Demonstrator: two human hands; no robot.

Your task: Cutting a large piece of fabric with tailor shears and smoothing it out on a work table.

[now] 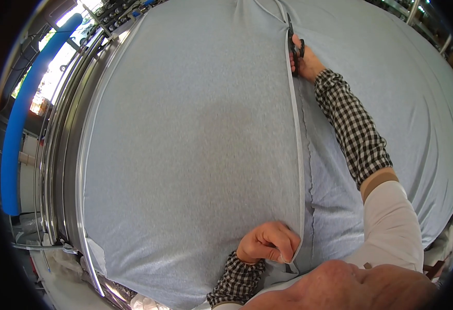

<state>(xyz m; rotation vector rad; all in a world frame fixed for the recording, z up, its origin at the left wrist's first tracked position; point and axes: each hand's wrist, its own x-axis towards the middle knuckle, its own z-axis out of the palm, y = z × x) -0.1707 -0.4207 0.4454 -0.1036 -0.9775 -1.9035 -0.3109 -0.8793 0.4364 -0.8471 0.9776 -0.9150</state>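
A wide sheet of light grey knit fabric point(195, 135) spreads before me over a machine bed. Its pale folded or trimmed edge point(298, 155) runs lengthwise on the right, beside a ragged-edged lower layer point(315, 217). My right hand point(306, 64), in a black-and-white checked sleeve cover, grips black-handled scissors point(294, 48) at the far end of that edge, blades pointing away and partly at the cloth. Close to my body, my left hand point(271, 242) pinches the near end of the same edge between thumb and fingers. Whether the blades are apart is hard to tell.
Along the left runs a set of metal rollers and bars point(69, 128), with a blue padded tube point(32, 108) beyond it. More grey fabric point(416, 128) drapes in folds on the right. Crumpled clear plastic point(147, 301) lies at the near left.
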